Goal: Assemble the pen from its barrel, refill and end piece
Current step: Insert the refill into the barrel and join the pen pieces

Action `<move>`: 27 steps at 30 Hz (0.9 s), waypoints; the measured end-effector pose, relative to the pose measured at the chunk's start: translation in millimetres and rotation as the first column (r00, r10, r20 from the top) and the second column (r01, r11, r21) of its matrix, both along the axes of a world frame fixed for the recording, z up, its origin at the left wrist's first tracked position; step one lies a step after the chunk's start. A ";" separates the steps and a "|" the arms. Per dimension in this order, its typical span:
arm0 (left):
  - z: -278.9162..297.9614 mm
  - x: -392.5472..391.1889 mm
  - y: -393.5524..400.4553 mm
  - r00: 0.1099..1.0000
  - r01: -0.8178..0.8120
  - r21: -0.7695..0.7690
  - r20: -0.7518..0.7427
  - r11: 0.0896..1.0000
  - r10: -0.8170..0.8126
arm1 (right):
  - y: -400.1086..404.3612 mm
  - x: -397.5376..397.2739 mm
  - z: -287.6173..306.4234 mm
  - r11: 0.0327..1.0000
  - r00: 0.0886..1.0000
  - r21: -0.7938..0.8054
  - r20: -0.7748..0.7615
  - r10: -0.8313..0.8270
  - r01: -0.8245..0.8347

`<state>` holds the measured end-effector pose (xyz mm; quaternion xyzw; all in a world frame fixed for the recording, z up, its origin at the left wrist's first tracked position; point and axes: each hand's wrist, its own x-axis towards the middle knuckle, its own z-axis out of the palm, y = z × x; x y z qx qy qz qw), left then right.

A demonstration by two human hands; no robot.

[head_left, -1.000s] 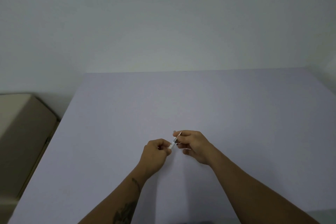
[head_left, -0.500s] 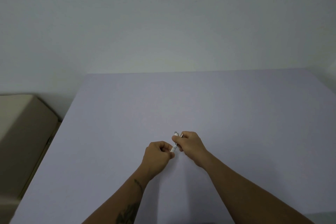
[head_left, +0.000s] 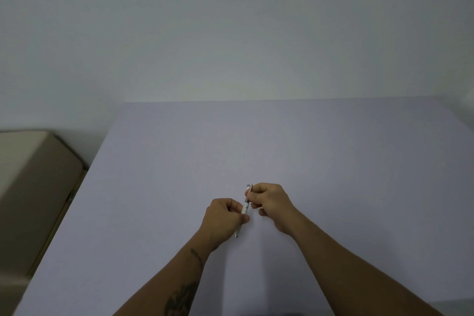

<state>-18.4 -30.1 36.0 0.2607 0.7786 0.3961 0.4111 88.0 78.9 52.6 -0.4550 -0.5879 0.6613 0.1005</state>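
Note:
A slim white pen point(head_left: 245, 209) runs slanted between both hands above the lilac table point(head_left: 256, 141). My left hand point(head_left: 223, 217) is closed around its lower white barrel, and the dark tip pokes out below the fist. My right hand point(head_left: 269, 199) pinches the upper end, where a grey clip and end piece point(head_left: 248, 187) stick up past the fingers. The refill is hidden inside the barrel or the hands.
A beige cushioned seat point(head_left: 33, 187) stands left of the table, below its left edge. A pale wall rises behind the table's far edge. Both forearms reach in from the bottom of the view.
The two hands have drawn closer along the pen. The pen's tip now shows below my left fist, and the clip end stands above my right fingers.

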 end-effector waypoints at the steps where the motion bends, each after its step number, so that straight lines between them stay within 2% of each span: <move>1: 0.0 0.5 0.2 1.000 -0.003 0.002 -0.008 1.000 0.003 | -0.4 -1.6 -0.7 1.000 1.000 0.025 0.002 -0.013 0.013; 7: -1.3 2.3 -3.3 1.000 -0.021 0.011 -0.002 1.000 0.021 | -6.9 -8.9 -1.2 0.990 0.989 0.142 0.143 -0.041 0.021; 9: -0.5 2.0 -4.7 1.000 -0.017 0.012 -0.002 1.000 0.017 | -6.4 -8.3 2.4 0.997 0.991 0.073 0.134 0.006 -0.016; 11: 2.2 0.3 -4.7 1.000 -0.015 0.024 0.008 1.000 0.014 | -3.8 -5.7 6.1 0.996 0.998 -0.076 0.044 0.046 -0.042; 13: 4.7 -2.6 -3.9 0.999 -0.014 0.041 0.032 0.999 0.012 | -0.9 -3.1 7.4 0.988 0.999 -0.146 -0.027 0.040 -0.044; 22: 6.4 -5.7 -0.1 0.999 0.015 0.051 0.040 0.999 -0.017 | -5.4 -17.4 3.3 0.992 0.992 0.119 0.106 -0.064 0.051; 24: 5.6 -6.3 -1.8 0.999 0.018 0.032 0.031 0.999 -0.019 | -6.8 -18.0 4.8 0.993 0.986 0.119 0.164 -0.031 0.011; 27: 4.2 -8.5 -4.8 1.000 0.017 0.019 0.023 1.000 -0.018 | -5.6 -15.7 9.7 0.998 0.980 0.020 0.191 0.062 -0.067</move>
